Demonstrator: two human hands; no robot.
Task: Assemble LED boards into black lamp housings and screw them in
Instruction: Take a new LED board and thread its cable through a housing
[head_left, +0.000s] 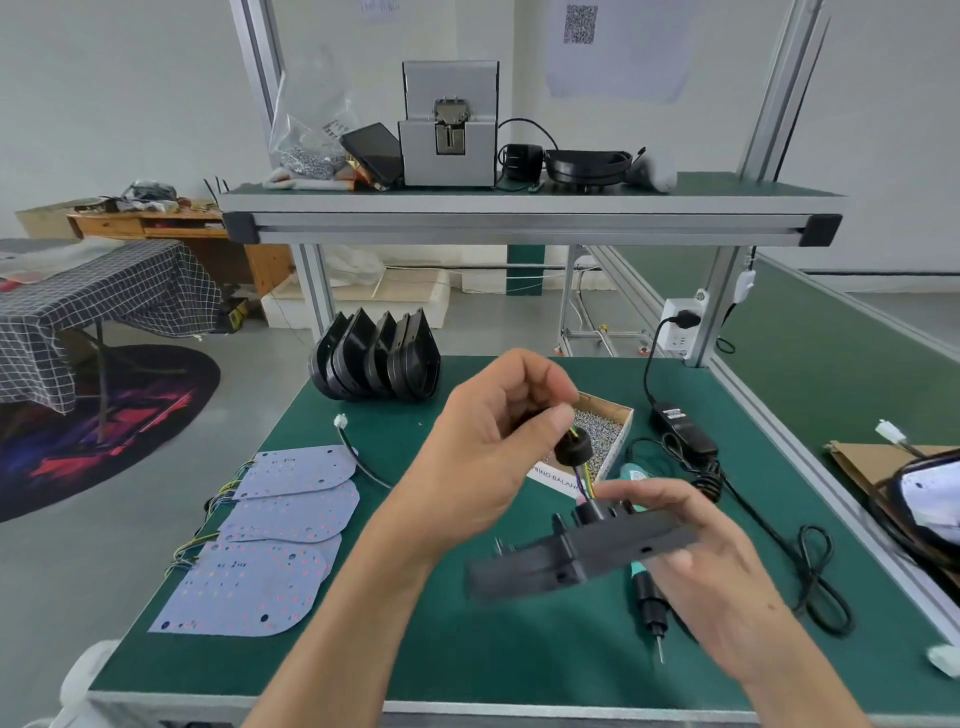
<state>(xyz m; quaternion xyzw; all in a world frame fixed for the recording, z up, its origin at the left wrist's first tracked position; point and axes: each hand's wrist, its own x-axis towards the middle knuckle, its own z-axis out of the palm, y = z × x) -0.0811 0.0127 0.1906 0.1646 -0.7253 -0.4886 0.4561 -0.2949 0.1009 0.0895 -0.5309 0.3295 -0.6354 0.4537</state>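
Gripping a black housing and pinching a grommet, fingers over green bench.

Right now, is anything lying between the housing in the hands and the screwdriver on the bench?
Nothing visible does. The right hand holds the black housing above the green bench, and the screwdriver lies directly beneath it. The left hand pinches the black grommet on the housing's wires.

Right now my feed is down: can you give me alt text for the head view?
Over a green bench, the right hand holds a black lamp housing while the left hand pinches a black grommet on coloured wires rising from it. LED boards lie at left, empty housings stand behind, and a screw box and electric screwdriver sit at right.
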